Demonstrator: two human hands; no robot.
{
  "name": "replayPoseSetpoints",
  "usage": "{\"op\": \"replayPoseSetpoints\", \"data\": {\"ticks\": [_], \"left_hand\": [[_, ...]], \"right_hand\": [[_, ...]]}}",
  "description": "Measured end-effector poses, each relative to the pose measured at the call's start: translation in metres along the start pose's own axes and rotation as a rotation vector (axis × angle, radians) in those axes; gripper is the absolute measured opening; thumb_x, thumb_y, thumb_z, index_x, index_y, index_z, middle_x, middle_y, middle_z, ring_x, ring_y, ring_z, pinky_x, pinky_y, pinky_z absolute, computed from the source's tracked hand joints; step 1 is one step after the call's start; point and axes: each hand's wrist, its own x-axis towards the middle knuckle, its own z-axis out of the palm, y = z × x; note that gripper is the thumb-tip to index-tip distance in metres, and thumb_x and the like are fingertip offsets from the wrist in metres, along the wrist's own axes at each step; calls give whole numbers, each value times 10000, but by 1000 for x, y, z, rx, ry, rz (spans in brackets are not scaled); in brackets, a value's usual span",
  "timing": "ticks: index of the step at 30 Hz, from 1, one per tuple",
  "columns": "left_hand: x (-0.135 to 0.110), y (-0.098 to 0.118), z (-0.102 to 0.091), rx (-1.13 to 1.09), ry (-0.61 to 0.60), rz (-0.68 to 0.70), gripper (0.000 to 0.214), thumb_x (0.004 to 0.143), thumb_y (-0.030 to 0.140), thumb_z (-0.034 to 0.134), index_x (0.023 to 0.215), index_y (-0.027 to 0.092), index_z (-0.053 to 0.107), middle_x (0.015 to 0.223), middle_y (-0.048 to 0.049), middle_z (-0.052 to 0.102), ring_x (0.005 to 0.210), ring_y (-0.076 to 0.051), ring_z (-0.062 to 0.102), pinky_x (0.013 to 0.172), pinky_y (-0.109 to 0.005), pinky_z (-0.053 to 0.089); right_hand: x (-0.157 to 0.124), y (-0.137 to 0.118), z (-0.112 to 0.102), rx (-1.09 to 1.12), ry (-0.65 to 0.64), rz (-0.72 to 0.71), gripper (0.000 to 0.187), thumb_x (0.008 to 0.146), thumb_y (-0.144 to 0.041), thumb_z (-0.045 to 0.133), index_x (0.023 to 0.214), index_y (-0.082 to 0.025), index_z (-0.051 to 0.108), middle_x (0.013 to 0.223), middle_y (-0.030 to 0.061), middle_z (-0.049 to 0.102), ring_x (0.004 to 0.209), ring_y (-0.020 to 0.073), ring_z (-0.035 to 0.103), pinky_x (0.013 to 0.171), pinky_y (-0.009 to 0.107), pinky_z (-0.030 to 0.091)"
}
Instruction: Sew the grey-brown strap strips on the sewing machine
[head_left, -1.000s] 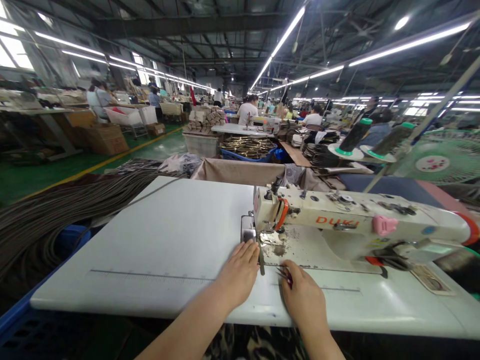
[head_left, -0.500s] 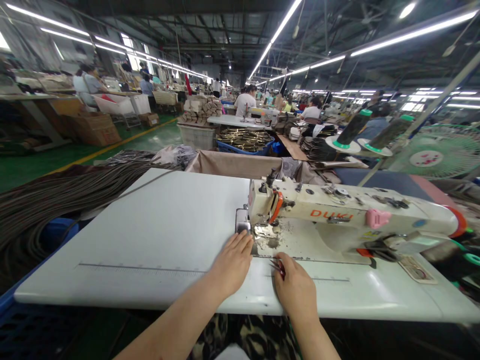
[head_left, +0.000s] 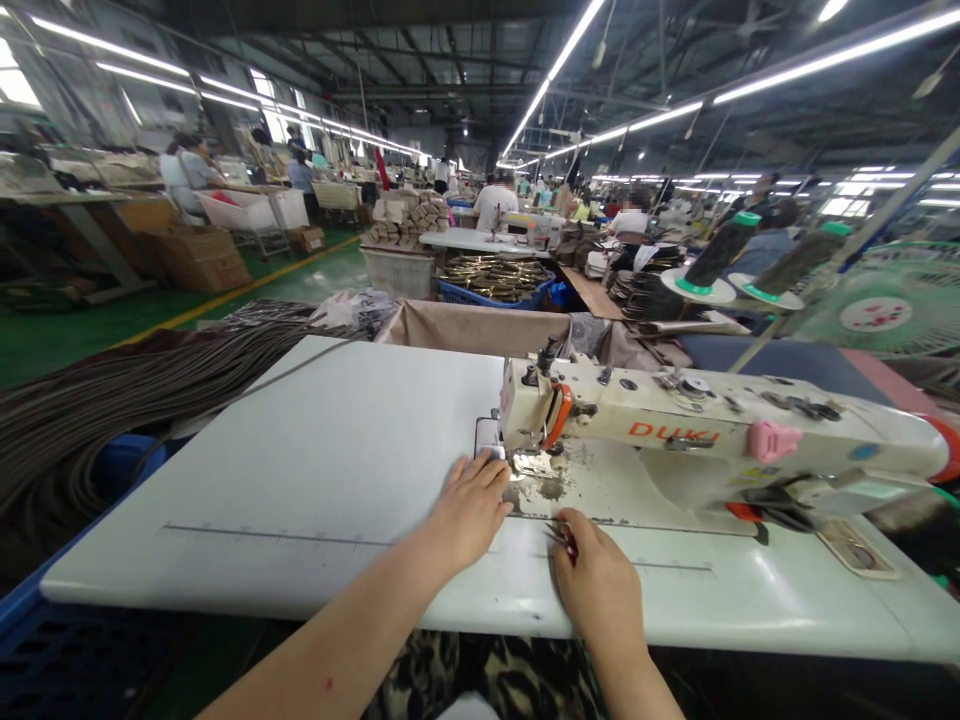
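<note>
My left hand (head_left: pixel 469 510) lies flat on the white table (head_left: pixel 330 470), fingers stretched toward the needle plate (head_left: pixel 534 466) of the cream sewing machine (head_left: pixel 712 435). My right hand (head_left: pixel 596 580) rests just right of it, curled around small red-handled snips (head_left: pixel 564 537) whose tips point at the machine bed. A thin dark strip that lay between the hands earlier is no longer visible.
A heap of dark straps (head_left: pixel 112 400) spills over a blue bin (head_left: pixel 112 465) at left. Thread cones (head_left: pixel 720 255) and a green fan (head_left: pixel 885 310) stand at back right. Other workers (head_left: pixel 495 205) sit at tables beyond, past a beige cloth bin (head_left: pixel 480 330).
The thin dark strip between my hands a second ago has gone from sight. Both hands stay near the needle; the view has shifted slightly.
</note>
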Motion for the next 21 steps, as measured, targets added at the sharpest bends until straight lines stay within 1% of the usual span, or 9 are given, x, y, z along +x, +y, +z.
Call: {"op": "replayPoseSetpoints", "data": {"ticks": [3,6,9,11,12,14,17,19,21], "left_hand": [[0,-1,2,-13,-14,-13,457,1004,295,534,1456,229,501,1534,-99,538,1507,-310,366,1222,-595,302],[5,-9,2,-60,-21,2,447,994,298,547,1435,230,529,1515,-97,555,1490,-302,395,1215,-591,326],[23,-26,3,-184,-23,31,321,984,247,528,1280,230,652,1382,-82,653,1353,-247,551,1181,-471,419],[41,-38,4,-262,-18,18,319,961,182,508,1225,210,684,1328,-86,676,1245,-219,624,1128,-395,482],[50,-44,6,-285,-16,11,342,946,155,503,1230,203,686,1338,-86,670,1224,-215,635,1111,-378,498],[67,-53,9,-302,-18,20,380,921,128,514,1245,213,691,1393,-68,643,1254,-221,618,1118,-378,498],[86,-61,15,-306,-30,67,338,909,132,549,1170,229,740,1406,-35,647,1302,-234,587,1164,-384,459],[91,-62,17,-309,-25,86,326,919,152,561,1182,221,742,1403,-42,652,1324,-248,572,1177,-393,446],[93,-62,17,-314,-12,104,340,946,178,549,1235,221,722,1415,-56,643,1351,-257,551,1190,-410,432]], "right_hand": [[0,0,-1,-7,-6,3,299,886,-158,510,1144,-227,642,945,41,736,870,221,679,745,303,438],[1,-2,-2,-3,-9,3,294,891,-157,502,1141,-223,641,939,43,736,874,220,680,749,303,437],[1,-3,-3,-3,-2,1,288,889,-153,504,1134,-219,641,941,47,737,880,220,679,757,302,434],[1,-3,-3,-7,2,8,281,884,-150,509,1122,-221,641,931,45,736,873,217,678,751,299,429],[1,-3,-3,-8,2,12,277,881,-146,511,1113,-222,642,922,42,734,867,214,677,745,296,426],[1,-2,-3,-8,-1,21,262,875,-140,514,1089,-222,643,897,35,729,851,210,675,732,294,418],[2,-1,-2,-5,0,25,237,866,-137,528,1057,-221,640,884,27,728,824,205,670,717,296,407],[2,1,0,-4,9,24,232,857,-133,537,1046,-222,638,889,25,731,815,203,666,717,297,401],[2,2,1,-4,18,26,241,852,-125,541,1048,-225,639,898,25,732,820,204,665,724,298,398]]}}
